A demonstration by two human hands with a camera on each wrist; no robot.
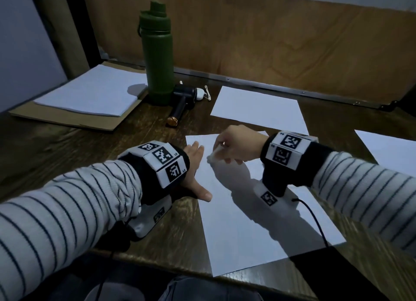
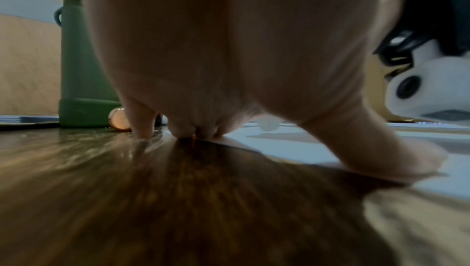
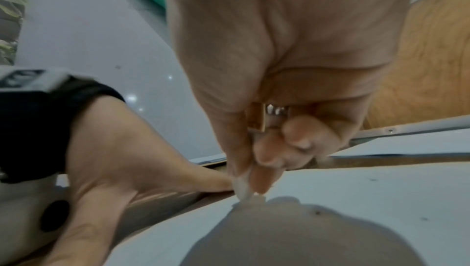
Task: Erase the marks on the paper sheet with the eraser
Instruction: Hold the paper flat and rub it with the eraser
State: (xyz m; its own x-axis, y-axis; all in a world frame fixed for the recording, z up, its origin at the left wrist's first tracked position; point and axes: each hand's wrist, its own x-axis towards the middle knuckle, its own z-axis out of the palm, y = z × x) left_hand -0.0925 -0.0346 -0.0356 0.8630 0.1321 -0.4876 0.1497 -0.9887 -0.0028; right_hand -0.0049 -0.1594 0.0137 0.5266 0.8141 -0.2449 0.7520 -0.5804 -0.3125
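Note:
A white paper sheet (image 1: 247, 222) lies at the desk's front edge, partly in the shadow of my right hand. My left hand (image 1: 194, 165) lies flat with straight fingers across the sheet's left edge, thumb (image 1: 203, 194) on the paper. My right hand (image 1: 227, 147) pinches a small white eraser (image 1: 211, 157) between thumb and fingertips. In the right wrist view the eraser (image 3: 242, 188) has its tip down on the paper sheet (image 3: 356, 200). Tiny dark specks dot the sheet there; no clear marks show in the head view.
A green bottle (image 1: 157, 52) stands at the back, with a black handheld device (image 1: 182, 100) lying beside it. A paper stack on a brown folder (image 1: 90, 91) sits back left. More loose sheets lie behind (image 1: 258, 107) and at the right (image 1: 391, 152). A wooden panel (image 1: 270, 41) bounds the desk.

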